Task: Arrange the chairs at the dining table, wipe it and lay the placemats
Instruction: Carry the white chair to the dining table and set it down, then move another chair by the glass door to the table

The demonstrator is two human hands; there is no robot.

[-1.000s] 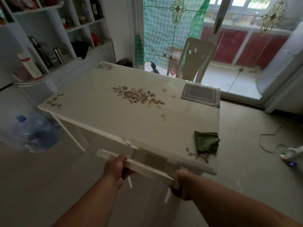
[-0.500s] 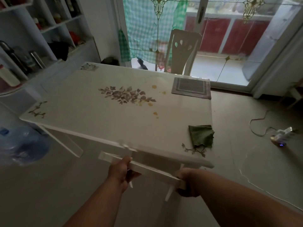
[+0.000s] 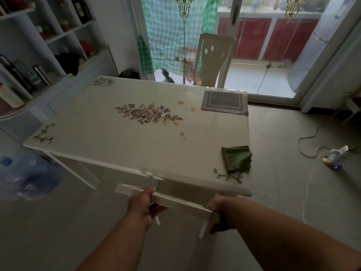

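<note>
Both hands have kept their hold on the near chair's top rail since the earlier frames, and the view has swung left, so the water bottle (image 3: 29, 177) at 9 o'clock now sits closer to the left edge and the floor device (image 3: 335, 159) at 3 o'clock has come further into view. Left hand (image 3: 141, 207) is wrapped around the rail of the near chair (image 3: 175, 203) at 6 o'clock, its grip pressed together on the white bar, thumb on top. Right hand (image 3: 219, 214) closes on the same rail at its right end, fingers curled under; that grip is also clamped on the bar. The rail lies just beside and below the near edge of the surface (image 3: 117, 149), a pale top printed with a leafy spray in the middle and small sprigs at the corners. Yellow stains (image 3: 180, 102) dot the top toward 1 o'clock of that spray. A green cloth (image 3: 237, 158) lies crumpled at the near right corner, its edge reaching the rim. A grey placemat (image 3: 224, 102) lies flat at the far right corner, at 1 o'clock. Behind it, at 12 o'clock, the far chair (image 3: 214, 59) stands upright against the far edge, its back carved with leaf-shaped cutouts. Shelves (image 3: 58, 36) with bottles and flasks fill the wall at 10 o'clock. A cable (image 3: 308, 139) loops on the floor near the device.
</note>
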